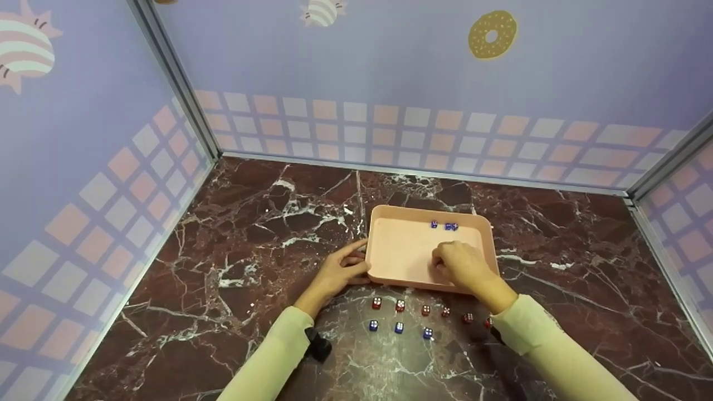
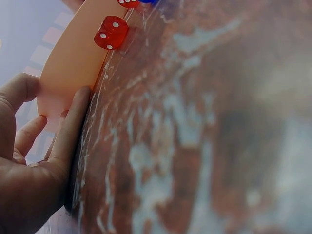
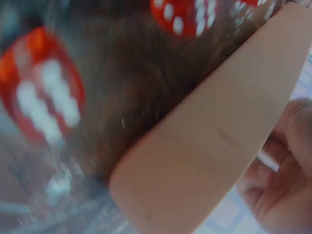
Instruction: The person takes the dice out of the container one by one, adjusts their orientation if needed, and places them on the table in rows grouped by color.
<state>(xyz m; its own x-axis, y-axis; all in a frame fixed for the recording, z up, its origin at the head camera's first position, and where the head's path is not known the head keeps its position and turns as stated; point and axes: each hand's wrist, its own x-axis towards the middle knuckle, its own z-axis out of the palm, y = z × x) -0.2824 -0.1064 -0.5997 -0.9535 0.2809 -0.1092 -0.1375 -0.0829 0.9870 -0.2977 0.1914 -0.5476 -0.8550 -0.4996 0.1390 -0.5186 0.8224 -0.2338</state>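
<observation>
A shallow peach tray [image 1: 404,245] lies on the dark marbled table. At its left end my left hand [image 1: 342,270] rests with fingers extended, fingertips touching the outer wall, as the left wrist view also shows. My right hand [image 1: 462,264] is inside the tray near its front right, fingers curled downward. Its fingertips are hidden in the head view, and I cannot tell whether they hold anything. Several blue dice [image 1: 434,224] sit along the tray's back wall. In the right wrist view the curled hand [image 3: 287,180] shows beyond the tray wall [image 3: 204,122].
In front of the tray runs a row of several red dice [image 1: 400,305], reaching right under my right forearm. A shorter row of blue dice [image 1: 399,327] lies nearer me. Patterned panels [image 1: 390,67] enclose the table at the back and sides.
</observation>
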